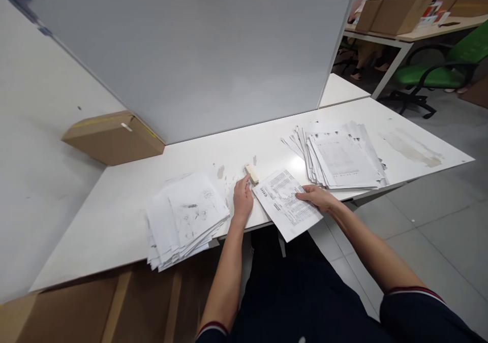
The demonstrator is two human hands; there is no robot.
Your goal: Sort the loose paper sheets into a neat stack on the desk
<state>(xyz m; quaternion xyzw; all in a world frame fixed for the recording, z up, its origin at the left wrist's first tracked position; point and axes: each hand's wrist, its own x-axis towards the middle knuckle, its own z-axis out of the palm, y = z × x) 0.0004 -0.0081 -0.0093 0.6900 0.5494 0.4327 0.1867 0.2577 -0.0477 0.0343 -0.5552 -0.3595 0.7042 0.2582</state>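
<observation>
A small cream-coloured stapler [250,174] lies on the white table, its front end at the top left corner of a printed sheet of paper [284,200]. My left hand [243,198] is closed at the stapler's near side, with the fingertips against it; some fingers are hidden. From the right edge, my right hand [315,197] grips the paper, thumb on top and the other fingers beneath. The sheet is tilted and reaches past the table's front edge. Whether it is one sheet or several, I cannot tell.
A loose paper stack [194,211] lies left, overhanging the front edge. Another fanned paper pile [343,155] is at the right. Behind stands a large whiteboard [213,53], with a cardboard box [118,137] beside it. A green chair [434,73] is farther off.
</observation>
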